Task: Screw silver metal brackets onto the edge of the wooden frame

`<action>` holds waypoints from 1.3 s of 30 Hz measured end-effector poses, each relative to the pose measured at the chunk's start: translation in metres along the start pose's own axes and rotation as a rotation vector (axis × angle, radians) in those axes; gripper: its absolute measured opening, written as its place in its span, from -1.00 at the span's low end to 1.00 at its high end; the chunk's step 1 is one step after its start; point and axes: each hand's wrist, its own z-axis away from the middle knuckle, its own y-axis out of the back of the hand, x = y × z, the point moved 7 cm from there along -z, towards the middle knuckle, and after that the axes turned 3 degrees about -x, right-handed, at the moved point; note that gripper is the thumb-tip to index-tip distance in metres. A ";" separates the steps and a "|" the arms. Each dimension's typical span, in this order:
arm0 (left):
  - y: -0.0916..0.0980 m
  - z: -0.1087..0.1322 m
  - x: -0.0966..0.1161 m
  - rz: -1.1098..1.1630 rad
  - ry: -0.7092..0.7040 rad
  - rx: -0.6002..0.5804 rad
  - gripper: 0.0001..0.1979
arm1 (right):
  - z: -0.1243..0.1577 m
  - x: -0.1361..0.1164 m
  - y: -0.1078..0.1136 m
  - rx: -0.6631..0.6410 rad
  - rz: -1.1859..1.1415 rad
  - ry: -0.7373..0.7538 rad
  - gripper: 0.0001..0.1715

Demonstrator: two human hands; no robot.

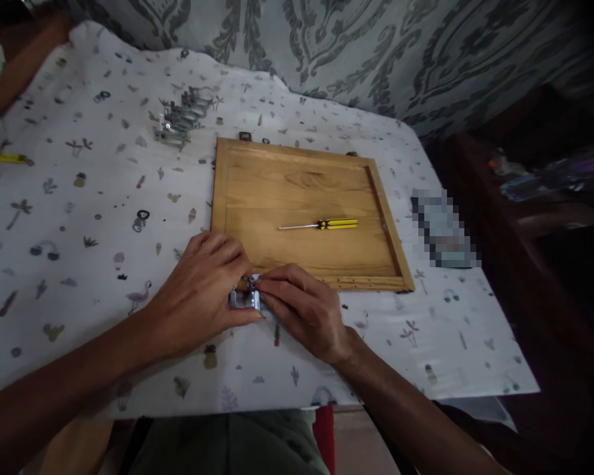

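Note:
My left hand (205,287) is closed around a small shiny metal fitting (245,299) at the near left corner of a wooden framed panel (262,191). Thumb below and fingers above, it keeps the fitting against the panel's near edge. The fingertips of my right hand (304,307) pinch at the right side of the same fitting; whether a smaller part is between them is hidden. On the recessed face of the panel lies a screwdriver (327,225) with a yellow and black handle, its tip pointing left.
Several similar metal fittings (183,119) stand in a row behind the panel's far left corner. A pixelated flat object (444,229) lies at the right. The patterned cloth (103,264) covers the table; a patterned wall rises behind. A small yellow item (10,158) is at far left.

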 end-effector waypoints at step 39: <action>0.001 0.000 -0.001 0.008 -0.016 -0.004 -0.58 | -0.001 -0.007 0.002 -0.047 0.261 0.096 -0.80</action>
